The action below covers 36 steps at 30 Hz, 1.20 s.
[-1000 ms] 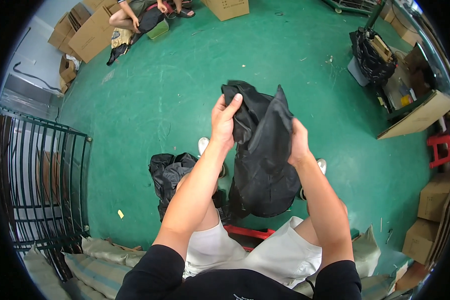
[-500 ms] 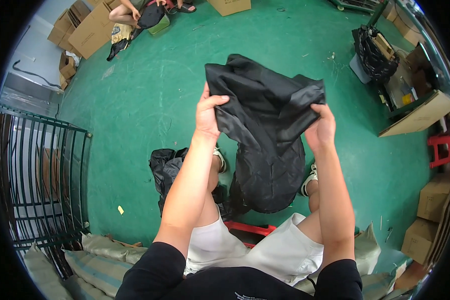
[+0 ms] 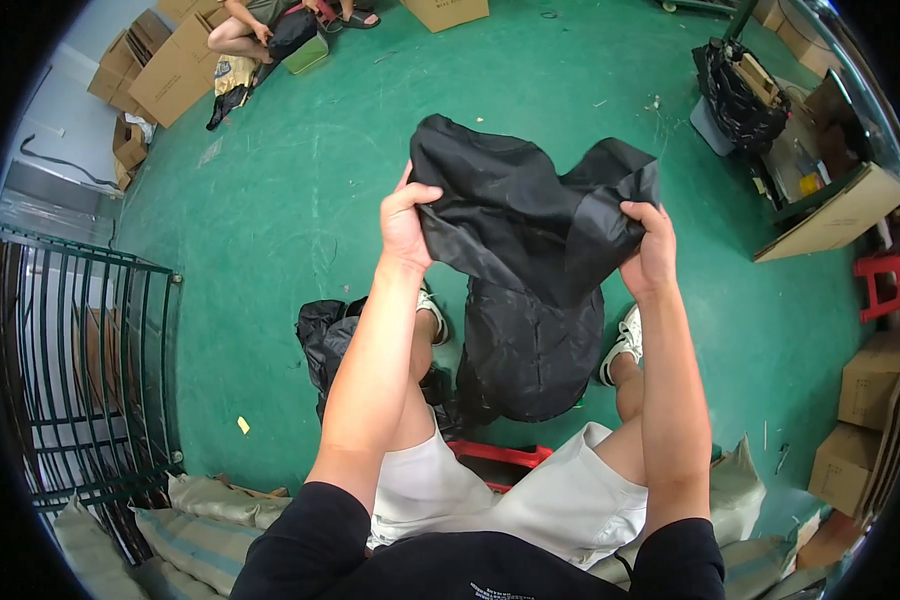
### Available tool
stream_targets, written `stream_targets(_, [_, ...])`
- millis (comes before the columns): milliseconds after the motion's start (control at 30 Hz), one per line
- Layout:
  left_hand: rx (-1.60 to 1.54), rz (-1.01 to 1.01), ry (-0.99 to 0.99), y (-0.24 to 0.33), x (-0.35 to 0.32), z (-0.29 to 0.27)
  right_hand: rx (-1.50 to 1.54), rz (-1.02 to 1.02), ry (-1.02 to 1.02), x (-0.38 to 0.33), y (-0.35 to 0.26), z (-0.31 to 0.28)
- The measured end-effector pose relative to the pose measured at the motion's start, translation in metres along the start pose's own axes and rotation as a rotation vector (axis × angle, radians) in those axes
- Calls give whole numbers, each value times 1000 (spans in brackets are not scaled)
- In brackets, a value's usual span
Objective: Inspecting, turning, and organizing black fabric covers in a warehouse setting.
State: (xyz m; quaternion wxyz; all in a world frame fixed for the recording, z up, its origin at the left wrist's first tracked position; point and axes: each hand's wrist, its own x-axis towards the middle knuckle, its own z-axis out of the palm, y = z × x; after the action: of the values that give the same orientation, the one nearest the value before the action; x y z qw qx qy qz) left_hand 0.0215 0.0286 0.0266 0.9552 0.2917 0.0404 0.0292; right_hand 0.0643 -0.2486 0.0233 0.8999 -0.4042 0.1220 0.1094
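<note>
A piece of black, slightly shiny fabric [image 3: 530, 205] is stretched between my two hands, its middle sagging in folds. My left hand [image 3: 407, 222] pinches its left edge with the thumb on top. At the right edge, my right hand [image 3: 652, 245] grips it the same way. Below the held cloth, between my feet, sits a rounded black fabric bundle [image 3: 535, 355]; its far part is hidden behind the cloth. More crumpled black fabric [image 3: 325, 340] lies on the floor beside my left leg.
Green metal racking [image 3: 95, 370] stands at left, stuffed sacks [image 3: 205, 540] lie behind me. A red stool [image 3: 878, 285] and cardboard boxes [image 3: 850, 455] are at right. A bin with a black bag [image 3: 740, 100] stands far right. Another person [image 3: 245, 35] sits far left near cartons [image 3: 175, 75].
The cloth has been spread wider and its lower folds have lifted off the bundle a little. My left hand has shifted slightly left, my right hand slightly right.
</note>
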Motion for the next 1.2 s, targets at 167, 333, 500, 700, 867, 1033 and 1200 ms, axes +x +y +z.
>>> stream_targets(167, [526,24,332,-26,10,-17,22,-168,22,4,-4,-2])
stream_targets(333, [315,63,244,-25,12,-8,-20,-214,-94,8,-10,-15])
stream_targets(500, [-75,66,44,-11,8,-18,148,-88,-65,-3,-26,-3])
stream_targets(700, [-136,51,-155,-5,5,-24,-157,-49,0,32,-23,-46])
stream_targets(867, [-151,60,-240,-6,8,-24,-212,-88,27,35,-29,-61])
stream_targets(1033, [-106,30,-245,-14,2,-14,-431,-48,137,24,-18,-44])
stream_targets(1200, [409,-267,-366,-36,-12,5,-701,-284,63,15,-8,-27])
